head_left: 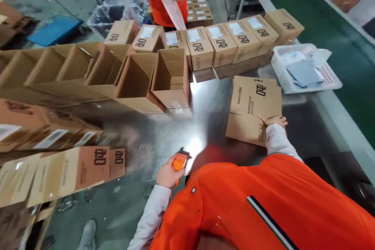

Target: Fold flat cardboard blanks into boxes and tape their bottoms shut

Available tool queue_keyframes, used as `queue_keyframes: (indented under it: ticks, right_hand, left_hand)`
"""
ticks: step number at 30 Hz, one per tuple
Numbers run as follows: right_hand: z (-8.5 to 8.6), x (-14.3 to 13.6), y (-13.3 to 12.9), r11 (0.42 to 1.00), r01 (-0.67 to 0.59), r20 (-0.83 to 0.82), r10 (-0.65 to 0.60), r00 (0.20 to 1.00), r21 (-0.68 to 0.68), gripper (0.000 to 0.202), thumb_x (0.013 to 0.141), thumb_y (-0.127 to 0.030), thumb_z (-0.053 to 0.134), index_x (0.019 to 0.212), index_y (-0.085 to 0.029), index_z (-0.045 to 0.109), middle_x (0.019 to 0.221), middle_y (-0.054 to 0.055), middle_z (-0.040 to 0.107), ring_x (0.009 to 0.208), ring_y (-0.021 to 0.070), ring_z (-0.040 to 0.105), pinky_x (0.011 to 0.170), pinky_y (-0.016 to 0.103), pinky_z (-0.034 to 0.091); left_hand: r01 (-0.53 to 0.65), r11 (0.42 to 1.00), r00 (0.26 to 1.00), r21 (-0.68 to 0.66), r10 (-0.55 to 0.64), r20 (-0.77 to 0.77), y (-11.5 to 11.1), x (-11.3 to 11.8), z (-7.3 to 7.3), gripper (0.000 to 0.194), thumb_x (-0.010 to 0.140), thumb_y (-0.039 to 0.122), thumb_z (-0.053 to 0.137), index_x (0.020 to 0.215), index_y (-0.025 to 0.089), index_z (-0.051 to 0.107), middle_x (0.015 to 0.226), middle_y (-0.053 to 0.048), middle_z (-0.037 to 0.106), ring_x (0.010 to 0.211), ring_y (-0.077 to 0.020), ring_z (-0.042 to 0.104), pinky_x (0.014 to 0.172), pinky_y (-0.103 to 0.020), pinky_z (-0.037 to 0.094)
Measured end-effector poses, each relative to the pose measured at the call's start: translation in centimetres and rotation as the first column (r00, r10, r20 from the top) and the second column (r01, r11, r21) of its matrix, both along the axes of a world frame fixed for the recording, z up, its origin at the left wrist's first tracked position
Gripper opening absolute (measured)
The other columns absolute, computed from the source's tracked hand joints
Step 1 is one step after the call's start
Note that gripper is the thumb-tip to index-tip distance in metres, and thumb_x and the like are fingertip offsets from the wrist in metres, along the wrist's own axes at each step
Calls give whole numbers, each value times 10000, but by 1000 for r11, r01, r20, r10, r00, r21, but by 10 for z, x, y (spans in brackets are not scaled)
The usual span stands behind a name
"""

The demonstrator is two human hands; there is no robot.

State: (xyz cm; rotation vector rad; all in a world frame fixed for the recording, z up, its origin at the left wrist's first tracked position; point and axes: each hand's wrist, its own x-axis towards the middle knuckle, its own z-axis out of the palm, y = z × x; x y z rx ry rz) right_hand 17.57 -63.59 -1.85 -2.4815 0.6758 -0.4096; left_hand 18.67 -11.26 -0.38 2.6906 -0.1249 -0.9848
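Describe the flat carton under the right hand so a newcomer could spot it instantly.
On the shiny metal table, look right of the open-topped boxes and below the row of sealed boxes. The flat carton lies there under the right hand, the only unfolded one on the table.

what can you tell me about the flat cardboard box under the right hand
The flat cardboard box is plain brown corrugated card, folded flat and not yet set up, lying on the shiny metal table right of the open boxes. Black printing shows on its upper face: a logo near the far right corner and small lines of text near the middle and near edge. A flap seam runs across it. The right hand, in a white sleeve, rests its fingers on the near right edge. Nothing else touches it.
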Motion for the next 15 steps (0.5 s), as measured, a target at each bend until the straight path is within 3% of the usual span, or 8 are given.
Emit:
queue_keyframes:
  ticks: [2, 4, 7, 10, 13, 15]
  right_hand:
    - [-9, -47, -24, 985, 173, -73, -170, 983, 28, 525, 701, -765, 796, 874, -294, 643, 1037, 226, 630, 1130, 368, 537, 934, 546, 438]
    - [-21, -67, -34, 924, 381, -176, -369, 913, 37, 562, 643, -792, 825, 752, -313, 552, 981, 223, 610, 1118, 393, 506, 895, 570, 421]
    - [-37, -65, -39, 773, 634, -329, -592, 736, 25, 694, 561, -805, 878, 672, -333, 382, 960, 252, 580, 1138, 416, 432, 873, 600, 368]
    - [-40, -62, -45, 710, 704, -358, -652, 668, 23, 761, 539, -794, 900, 682, -348, 301, 937, 263, 568, 1167, 415, 379, 867, 594, 350]
    - [-20, -72, -64, 744, 667, -293, -627, 721, 49, 711, 655, -764, 838, 690, -346, 263, 830, 201, 559, 1075, 383, 441, 842, 548, 391]
    - [3, -79, -74, 859, 501, -234, -468, 852, 105, 577, 818, -697, 706, 691, -326, 283, 744, 138, 544, 900, 324, 509, 768, 487, 432]
  left_hand:
    - [65, 998, 998, 27, -64, -15, -10, 2, 3, 678, 898, 339, 694, 1554, 246, 549, 1237, -102, 805, 1185, -325, 757, 974, -376, 596]
    - [132, 990, 991, 45, -131, -24, -29, 5, 11, 714, 888, 345, 706, 1572, 232, 535, 1263, -111, 795, 1184, -333, 757, 982, -379, 596]
    - [203, 978, 979, 47, -203, 0, -63, 10, 25, 750, 883, 370, 715, 1592, 228, 518, 1290, -107, 785, 1190, -337, 753, 998, -379, 590]
    - [242, 970, 969, 22, -243, 43, -89, 11, 34, 771, 874, 379, 721, 1601, 229, 513, 1287, -97, 786, 1190, -333, 751, 997, -370, 589]
    - [256, 967, 963, 16, -257, 83, -99, 15, 40, 778, 859, 390, 734, 1594, 243, 527, 1278, -85, 790, 1183, -330, 753, 993, -362, 588]
    - [252, 967, 961, 24, -253, 113, -102, 24, 49, 792, 848, 453, 757, 1582, 244, 544, 1297, -90, 781, 1201, -336, 744, 1001, -363, 581]
